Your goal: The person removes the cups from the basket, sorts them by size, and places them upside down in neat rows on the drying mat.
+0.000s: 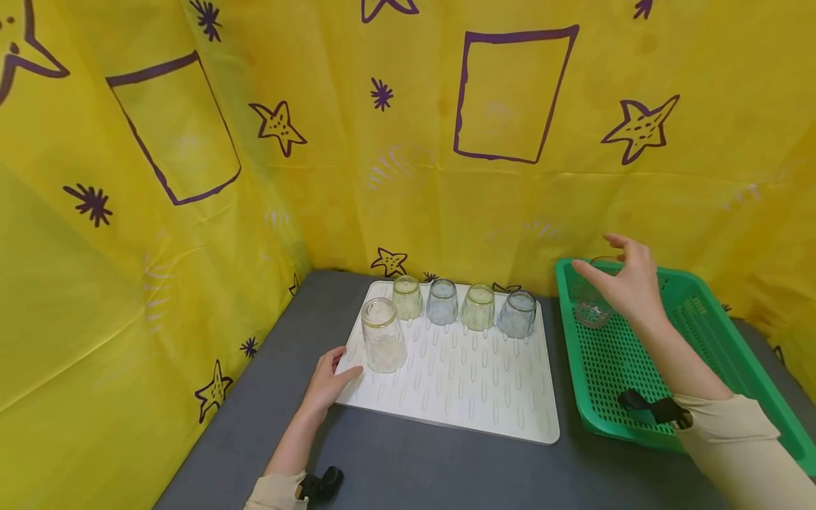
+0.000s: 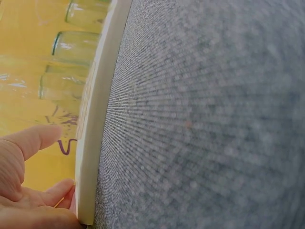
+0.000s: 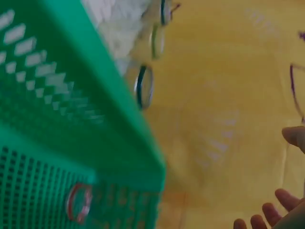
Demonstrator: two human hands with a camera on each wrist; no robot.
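Note:
A white ridged board (image 1: pixel 472 382) lies on the dark table and carries several tumblers. My left hand (image 1: pixel 328 379) rests at its left edge, fingertips at the side and thumb raised off it in the left wrist view. Closest to that hand stands a tall clear glass (image 1: pixel 384 343). Behind it is a row of shorter glasses: a greenish one (image 1: pixel 407 299), a bluish one (image 1: pixel 443 303), a yellowish one (image 1: pixel 478 309) and another bluish one (image 1: pixel 518 315). Above the green basket (image 1: pixel 576 397), my right hand (image 1: pixel 627 283) has spread fingers and holds nothing. Below it, a clear glass (image 1: pixel 591 314) sits inside.
The basket has perforated walls and stands to the right of the board, with a narrow strip of dark table (image 1: pixel 564 354) between them. Yellow cloth (image 1: pixel 421 191) with purple drawings hangs behind and at the left. Black straps (image 1: pixel 650 409) sit on both wrists.

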